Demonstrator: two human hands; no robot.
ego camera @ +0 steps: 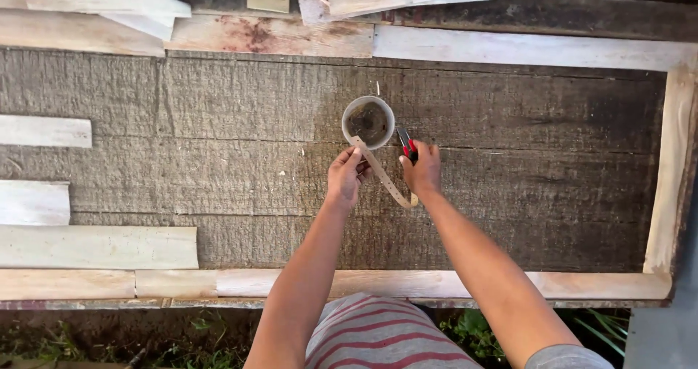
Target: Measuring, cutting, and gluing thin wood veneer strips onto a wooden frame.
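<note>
Strip of thin pale wood curling into a ring near the middle of the plank table, toward its far edge. Left hand pinching it shut at the overlap, right hand clamped round a red-handled knife at the loose tail. Probably light, springy, prone to splitting; best gripping flat by the overlap.

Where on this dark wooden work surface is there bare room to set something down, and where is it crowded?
Bare: the dark wooden work surface right of the right hand, up to the pale wooden edge strip; also between the left hand and the pale planks. Crowded: around the curled pale strip ring, and the stacked pale boards along the top.
</note>
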